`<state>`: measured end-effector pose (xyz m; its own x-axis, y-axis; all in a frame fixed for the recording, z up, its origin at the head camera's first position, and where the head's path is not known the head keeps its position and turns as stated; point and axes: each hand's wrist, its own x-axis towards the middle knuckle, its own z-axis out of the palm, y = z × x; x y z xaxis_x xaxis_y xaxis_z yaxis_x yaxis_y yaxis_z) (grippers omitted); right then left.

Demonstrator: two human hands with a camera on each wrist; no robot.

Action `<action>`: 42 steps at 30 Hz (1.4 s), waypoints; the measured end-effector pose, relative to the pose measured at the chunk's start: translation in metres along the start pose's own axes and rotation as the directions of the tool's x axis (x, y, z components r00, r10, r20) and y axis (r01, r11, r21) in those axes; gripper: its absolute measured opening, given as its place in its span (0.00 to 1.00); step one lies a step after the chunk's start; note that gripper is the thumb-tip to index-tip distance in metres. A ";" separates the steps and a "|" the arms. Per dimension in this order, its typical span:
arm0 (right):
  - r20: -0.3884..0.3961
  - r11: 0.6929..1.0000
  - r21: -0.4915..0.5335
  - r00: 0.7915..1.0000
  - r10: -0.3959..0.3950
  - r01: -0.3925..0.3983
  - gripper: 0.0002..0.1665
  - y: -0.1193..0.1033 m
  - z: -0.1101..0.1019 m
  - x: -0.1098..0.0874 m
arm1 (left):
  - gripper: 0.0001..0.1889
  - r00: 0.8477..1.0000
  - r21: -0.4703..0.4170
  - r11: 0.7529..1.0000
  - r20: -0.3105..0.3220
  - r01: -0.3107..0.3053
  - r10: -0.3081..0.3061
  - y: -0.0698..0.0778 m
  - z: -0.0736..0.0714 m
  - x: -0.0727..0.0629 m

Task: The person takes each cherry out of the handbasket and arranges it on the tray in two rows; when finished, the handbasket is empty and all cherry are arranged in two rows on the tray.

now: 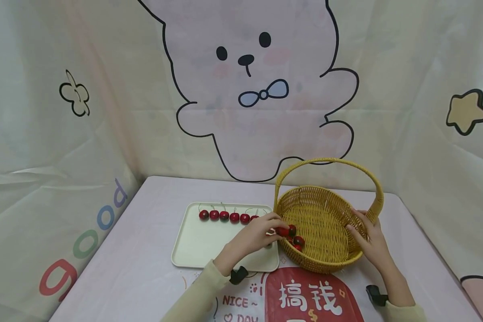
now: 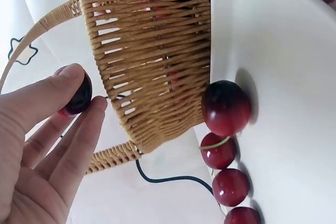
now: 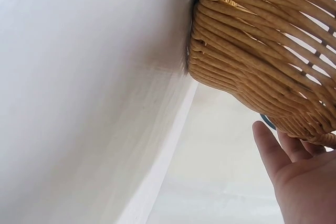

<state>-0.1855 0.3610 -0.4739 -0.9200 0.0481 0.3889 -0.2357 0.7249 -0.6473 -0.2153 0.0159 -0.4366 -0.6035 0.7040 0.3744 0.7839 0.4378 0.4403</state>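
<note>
A yellow woven basket (image 1: 326, 264) with a tall arched handle stands on the table. At its left rim my left hand (image 1: 255, 232) pinches a dark red cherry (image 2: 81, 95) between thumb and fingers. Some cherries (image 1: 298, 241) lie inside the basket against its left wall. My right hand (image 1: 368, 237) grips the basket's right rim by the handle's base, thumb over the inner side. On a cream tray (image 1: 205, 250) left of the basket, several cherries (image 1: 224, 216) with stems form a row along the far edge. Another cherry (image 2: 226, 108) sits on the tray close to the basket.
The white tabletop (image 1: 153, 241) carries a red printed patch (image 1: 306, 295) with lettering in front of the basket. A cloth backdrop (image 1: 261, 134) with a cartoon bear rises behind the table, and cloth walls stand at both sides.
</note>
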 end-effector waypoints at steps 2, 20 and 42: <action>-0.001 1.000 0.000 1.000 -0.001 0.001 0.32 0.001 0.000 0.000 | 0.14 1.000 0.014 1.000 -0.010 0.004 -0.004 -0.002 -0.002 -0.003; -0.015 1.000 0.010 1.000 -0.012 0.012 0.32 0.004 -0.001 0.000 | 0.14 0.987 -0.156 0.977 -0.048 0.148 -0.157 -0.035 -0.012 -0.024; -0.015 1.000 -0.009 1.000 -0.021 0.021 0.31 0.006 0.002 0.002 | 0.12 0.941 -0.220 0.915 0.085 0.339 -0.328 -0.056 0.006 -0.041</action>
<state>-0.1894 0.3636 -0.4780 -0.9101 0.0428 0.4121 -0.2522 0.7320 -0.6329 -0.2341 -0.0341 -0.4816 -0.8123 0.5666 0.1382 0.4804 0.5157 0.7094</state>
